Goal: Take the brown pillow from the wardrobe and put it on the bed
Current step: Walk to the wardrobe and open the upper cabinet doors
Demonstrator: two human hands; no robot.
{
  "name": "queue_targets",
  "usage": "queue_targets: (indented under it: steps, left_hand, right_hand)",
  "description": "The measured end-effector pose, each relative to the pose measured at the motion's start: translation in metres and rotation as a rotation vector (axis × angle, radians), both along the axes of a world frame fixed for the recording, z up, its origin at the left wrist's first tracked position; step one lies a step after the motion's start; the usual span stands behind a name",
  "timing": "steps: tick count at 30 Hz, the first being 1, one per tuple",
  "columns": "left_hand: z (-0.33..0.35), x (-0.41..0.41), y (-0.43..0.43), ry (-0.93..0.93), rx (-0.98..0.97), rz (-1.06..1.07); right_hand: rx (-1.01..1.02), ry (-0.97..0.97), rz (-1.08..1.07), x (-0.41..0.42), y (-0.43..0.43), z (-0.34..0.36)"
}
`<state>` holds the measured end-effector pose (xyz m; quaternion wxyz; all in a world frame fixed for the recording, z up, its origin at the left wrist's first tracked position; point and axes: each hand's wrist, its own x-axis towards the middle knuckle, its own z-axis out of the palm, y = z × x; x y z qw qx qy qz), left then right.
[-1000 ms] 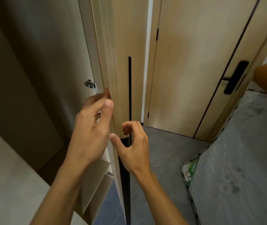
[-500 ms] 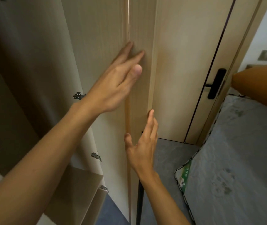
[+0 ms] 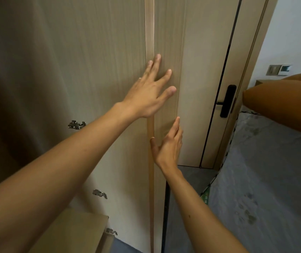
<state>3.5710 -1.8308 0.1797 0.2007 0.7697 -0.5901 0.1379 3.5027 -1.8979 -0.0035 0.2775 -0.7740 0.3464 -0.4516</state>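
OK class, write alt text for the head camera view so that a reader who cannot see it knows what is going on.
Two bare hands press flat on pale wooden wardrobe doors, the left hand higher with fingers spread, the right hand lower. At the right edge a brown pillow lies on a grey bed, beside a room door with a black handle.

A home bedroom: light wood-grain wardrobe doors (image 3: 94, 73) with metal hinges (image 3: 76, 124) fill the left, a matching room door (image 3: 206, 84) with a black lever handle (image 3: 227, 101) stands beside them, and a bed (image 3: 266, 179) under a grey cover runs along the right, a wall switch panel (image 3: 278, 69) above it
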Motion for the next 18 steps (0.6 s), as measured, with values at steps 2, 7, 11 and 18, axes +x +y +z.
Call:
queue_targets:
  steps: [2,7,11,18]
  left_hand:
    - [0.003,0.002,-0.014,-0.027,0.045,0.040]
    - [0.010,0.010,-0.038,-0.082,0.129,0.105]
    - [0.016,0.015,-0.047,-0.055,0.178,0.111]
    - [0.019,0.027,-0.030,0.158,0.206,-0.026]
  right_hand:
    - [0.012,0.012,0.002,0.005,-0.016,0.003]
    - [0.014,0.080,0.050,0.012,-0.045,0.016]
    - [0.013,0.161,0.107,0.013,-0.061,0.022]
    - [0.052,0.331,0.178,0.015,-0.083,0.023]
